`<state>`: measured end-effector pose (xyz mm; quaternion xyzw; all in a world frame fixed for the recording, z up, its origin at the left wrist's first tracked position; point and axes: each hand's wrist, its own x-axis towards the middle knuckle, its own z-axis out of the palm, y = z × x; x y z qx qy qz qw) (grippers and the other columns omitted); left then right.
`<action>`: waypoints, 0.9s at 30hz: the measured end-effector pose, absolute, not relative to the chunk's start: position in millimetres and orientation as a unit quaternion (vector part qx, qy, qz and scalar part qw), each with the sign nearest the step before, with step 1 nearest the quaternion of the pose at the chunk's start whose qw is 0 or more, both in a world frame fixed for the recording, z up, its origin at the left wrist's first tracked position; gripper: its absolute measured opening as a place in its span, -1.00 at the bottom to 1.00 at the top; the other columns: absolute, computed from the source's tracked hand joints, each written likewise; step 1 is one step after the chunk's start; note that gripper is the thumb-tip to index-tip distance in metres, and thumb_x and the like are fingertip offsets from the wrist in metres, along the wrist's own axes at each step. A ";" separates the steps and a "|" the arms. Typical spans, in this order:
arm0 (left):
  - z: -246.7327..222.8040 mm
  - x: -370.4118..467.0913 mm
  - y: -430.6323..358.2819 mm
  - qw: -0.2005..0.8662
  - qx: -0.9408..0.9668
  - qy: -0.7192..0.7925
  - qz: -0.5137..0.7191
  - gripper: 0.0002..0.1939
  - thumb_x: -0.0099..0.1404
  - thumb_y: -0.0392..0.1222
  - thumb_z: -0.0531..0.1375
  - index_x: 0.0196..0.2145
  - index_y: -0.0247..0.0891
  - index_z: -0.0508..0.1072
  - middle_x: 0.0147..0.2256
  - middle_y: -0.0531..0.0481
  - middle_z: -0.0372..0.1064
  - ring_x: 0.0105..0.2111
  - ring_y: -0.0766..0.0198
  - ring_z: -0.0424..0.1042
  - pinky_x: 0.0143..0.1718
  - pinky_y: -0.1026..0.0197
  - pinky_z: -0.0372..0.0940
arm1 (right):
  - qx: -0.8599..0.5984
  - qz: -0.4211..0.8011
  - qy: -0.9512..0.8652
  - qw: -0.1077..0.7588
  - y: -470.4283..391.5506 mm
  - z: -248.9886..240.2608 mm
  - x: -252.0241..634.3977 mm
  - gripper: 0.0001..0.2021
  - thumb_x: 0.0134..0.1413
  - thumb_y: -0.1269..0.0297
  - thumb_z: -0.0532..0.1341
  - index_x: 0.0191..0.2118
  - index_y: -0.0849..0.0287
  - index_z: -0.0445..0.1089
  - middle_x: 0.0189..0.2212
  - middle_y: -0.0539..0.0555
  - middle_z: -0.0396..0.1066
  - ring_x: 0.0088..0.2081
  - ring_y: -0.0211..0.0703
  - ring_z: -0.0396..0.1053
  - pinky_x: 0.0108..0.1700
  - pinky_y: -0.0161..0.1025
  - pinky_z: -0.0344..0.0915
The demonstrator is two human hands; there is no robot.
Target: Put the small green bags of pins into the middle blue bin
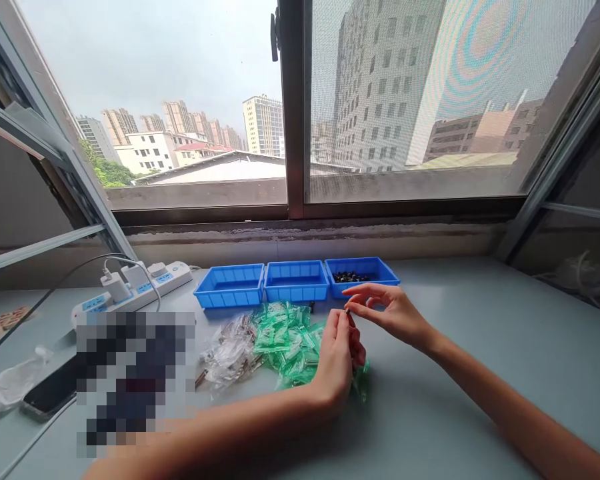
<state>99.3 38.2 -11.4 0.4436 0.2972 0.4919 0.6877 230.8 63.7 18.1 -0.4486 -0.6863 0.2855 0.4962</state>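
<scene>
- Fingers of the right hand are nearly closed, a small dark piece being pinched at thumb and forefinger tips.
- Just beside them, the left hand is curled; its grip cannot be told.
- Green packets are heaped left of the fingers, clear packets farther left.
- Beyond the fingers, three blue trays are lined up; black pieces are held in the rightmost.

Window across upper half | buildings outside, upper left and upper right | trees, upper left | power strip with plugged-in chargers, left of centre | phone near crumpled plastic, lower left
</scene>
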 end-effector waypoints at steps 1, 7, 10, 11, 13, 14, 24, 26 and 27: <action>-11.7 99.4 38.3 0.690 0.441 0.296 0.492 -0.34 -0.04 0.44 0.20 -0.48 -0.23 0.08 -0.60 0.23 0.01 -0.68 0.53 0.03 -0.64 0.39 -0.04 | -0.447 0.290 -0.688 0.492 63.8 18.1 231.5 -0.74 -0.12 0.09 0.31 -0.33 0.15 0.54 -0.47 0.08 0.53 -0.39 -0.09 0.47 -0.40 -0.23 0.28; -11.7 100.2 38.0 0.694 0.431 0.296 0.495 -0.33 -0.06 0.44 0.22 -0.47 -0.23 0.09 -0.60 0.23 0.03 -0.69 0.53 0.02 -0.64 0.39 -0.03 | -0.442 0.320 -0.705 0.453 62.3 19.7 237.3 -0.67 -0.12 0.05 0.34 -0.26 0.16 0.54 -0.38 0.12 0.56 -0.33 -0.06 0.48 -0.38 -0.23 0.28; -11.7 100.2 38.0 0.691 0.434 0.297 0.495 -0.34 -0.05 0.43 0.22 -0.46 -0.23 0.09 -0.60 0.23 0.04 -0.69 0.53 0.03 -0.64 0.39 -0.03 | -0.443 0.336 -0.714 0.427 61.2 21.9 240.1 -0.64 -0.13 0.02 0.35 -0.25 0.18 0.54 -0.36 0.14 0.56 -0.33 -0.06 0.48 -0.39 -0.24 0.28; -11.7 100.3 38.1 0.691 0.435 0.297 0.495 -0.34 -0.04 0.42 0.22 -0.46 -0.22 0.09 -0.60 0.23 0.04 -0.69 0.52 0.03 -0.64 0.38 -0.03 | -0.443 0.337 -0.715 0.422 60.9 22.5 240.6 -0.63 -0.14 0.01 0.35 -0.25 0.18 0.54 -0.37 0.14 0.55 -0.34 -0.06 0.48 -0.39 -0.24 0.28; -11.3 100.5 38.1 0.692 0.436 0.297 0.493 -0.36 -0.03 0.41 0.22 -0.47 -0.22 0.08 -0.60 0.22 0.03 -0.69 0.52 0.03 -0.64 0.38 -0.03 | -0.447 0.332 -0.716 0.421 60.7 23.3 240.7 -0.61 -0.15 -0.02 0.35 -0.27 0.18 0.55 -0.37 0.14 0.55 -0.35 -0.07 0.47 -0.40 -0.24 0.28; -11.0 100.5 38.0 0.693 0.438 0.296 0.490 -0.37 -0.02 0.40 0.21 -0.48 -0.23 0.08 -0.60 0.22 0.03 -0.68 0.52 0.02 -0.63 0.38 -0.03 | -0.451 0.327 -0.713 0.425 60.9 23.4 240.6 -0.61 -0.15 -0.04 0.35 -0.28 0.18 0.55 -0.36 0.15 0.55 -0.35 -0.07 0.47 -0.39 -0.23 0.29; -7.5 98.9 28.5 0.672 0.540 0.276 0.425 -0.60 0.16 0.18 0.08 -0.45 -0.22 0.08 -0.56 0.18 0.03 -0.62 0.47 0.05 -0.55 0.35 -0.01 | -0.529 0.267 -0.607 0.529 74.9 14.2 251.3 -0.38 -0.23 -0.33 0.24 -0.35 0.23 0.53 -0.57 0.06 0.41 -0.59 -0.26 0.23 -0.51 -0.27 0.25; -7.5 99.0 28.1 0.672 0.538 0.279 0.425 -0.64 0.17 0.13 0.06 -0.44 -0.21 0.08 -0.56 0.18 0.02 -0.63 0.47 0.04 -0.55 0.35 -0.01 | -0.551 0.246 -0.588 0.538 77.3 11.9 254.8 -0.39 -0.29 -0.34 0.26 -0.43 0.22 0.52 -0.63 0.05 0.37 -0.60 -0.24 0.24 -0.55 -0.27 0.23; -7.5 99.0 28.1 0.672 0.536 0.280 0.427 -0.66 0.17 0.12 0.05 -0.44 -0.21 0.08 -0.55 0.18 0.03 -0.63 0.47 0.05 -0.55 0.35 -0.01 | -0.561 0.235 -0.579 0.543 78.4 10.7 256.9 -0.40 -0.31 -0.33 0.27 -0.46 0.21 0.51 -0.64 0.05 0.36 -0.61 -0.23 0.25 -0.56 -0.27 0.22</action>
